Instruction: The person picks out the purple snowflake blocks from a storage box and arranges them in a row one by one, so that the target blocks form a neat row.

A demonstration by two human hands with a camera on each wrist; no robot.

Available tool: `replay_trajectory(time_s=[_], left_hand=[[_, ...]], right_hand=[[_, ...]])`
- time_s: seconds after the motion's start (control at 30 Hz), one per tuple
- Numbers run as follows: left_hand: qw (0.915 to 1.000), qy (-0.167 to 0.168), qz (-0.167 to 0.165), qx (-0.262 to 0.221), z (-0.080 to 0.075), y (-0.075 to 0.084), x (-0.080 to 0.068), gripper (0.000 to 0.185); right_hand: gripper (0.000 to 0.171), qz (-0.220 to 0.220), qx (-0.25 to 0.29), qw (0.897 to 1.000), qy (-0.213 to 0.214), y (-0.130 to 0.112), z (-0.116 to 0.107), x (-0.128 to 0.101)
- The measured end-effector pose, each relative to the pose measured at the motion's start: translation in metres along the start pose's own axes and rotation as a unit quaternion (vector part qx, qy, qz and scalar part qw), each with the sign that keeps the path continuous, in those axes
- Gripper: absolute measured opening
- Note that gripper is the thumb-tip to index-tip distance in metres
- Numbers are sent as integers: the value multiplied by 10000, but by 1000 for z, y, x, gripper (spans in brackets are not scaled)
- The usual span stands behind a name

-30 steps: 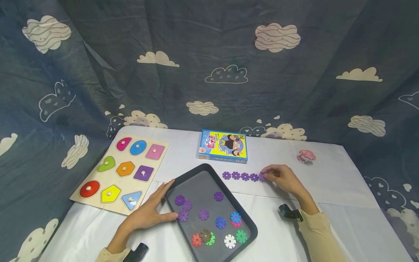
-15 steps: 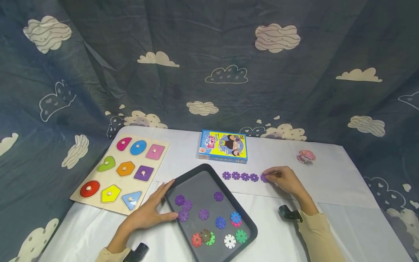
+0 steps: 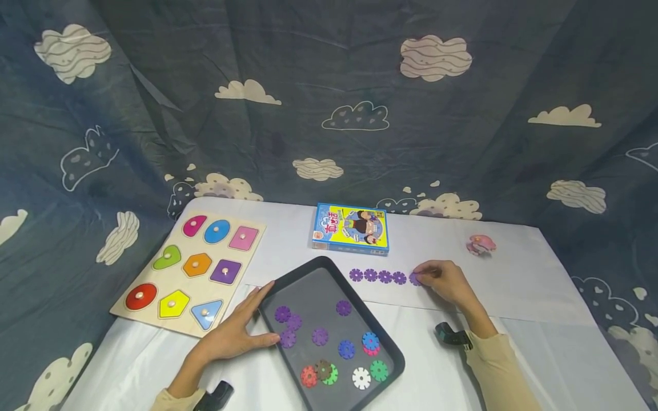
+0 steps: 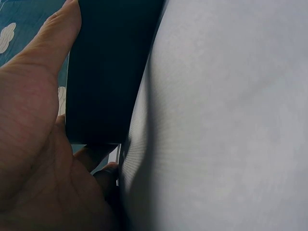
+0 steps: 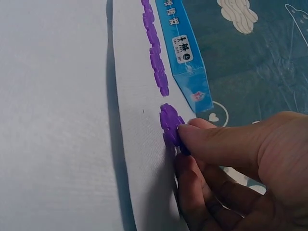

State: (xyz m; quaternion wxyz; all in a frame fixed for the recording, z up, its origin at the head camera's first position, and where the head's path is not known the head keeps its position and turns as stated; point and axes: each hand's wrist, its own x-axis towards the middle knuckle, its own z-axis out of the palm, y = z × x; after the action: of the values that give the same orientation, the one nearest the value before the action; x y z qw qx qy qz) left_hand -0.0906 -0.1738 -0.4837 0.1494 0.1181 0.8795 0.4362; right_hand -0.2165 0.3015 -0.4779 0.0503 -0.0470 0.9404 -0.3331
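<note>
A row of purple snowflake discs (image 3: 377, 276) lies on the white table beyond the black tray (image 3: 308, 279). My right hand (image 3: 442, 279) pinches one more purple disc (image 5: 169, 124) at the row's right end, a small gap from the last disc. My left hand (image 3: 233, 331) rests open on the tray's left rim, thumb over the edge beside purple discs (image 3: 288, 322) inside. The tray also holds blue, red, green, white and brown discs (image 3: 349, 362). In the left wrist view only my palm (image 4: 33, 144) and the dark tray wall (image 4: 106, 72) show.
A wooden shape puzzle board (image 3: 190, 268) lies at the left. A blue and yellow box (image 3: 350, 228) sits behind the row, also seen edge-on (image 5: 185, 53). A small pink object (image 3: 480, 244) lies at the far right. Cloud-print dark cloth (image 3: 329, 103) hangs behind.
My right hand has shifted the purple disc slightly right and down at the row's end. The left hand and the tray have stayed still.
</note>
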Motion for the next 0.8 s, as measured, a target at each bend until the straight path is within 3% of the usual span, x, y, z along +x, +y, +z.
replay_trajectory(time_s=[0.8], left_hand=[[10000,-6,6,12,0,0,0,105]], right_hand=[[17,299,-66,9995,80,-2,5,0]])
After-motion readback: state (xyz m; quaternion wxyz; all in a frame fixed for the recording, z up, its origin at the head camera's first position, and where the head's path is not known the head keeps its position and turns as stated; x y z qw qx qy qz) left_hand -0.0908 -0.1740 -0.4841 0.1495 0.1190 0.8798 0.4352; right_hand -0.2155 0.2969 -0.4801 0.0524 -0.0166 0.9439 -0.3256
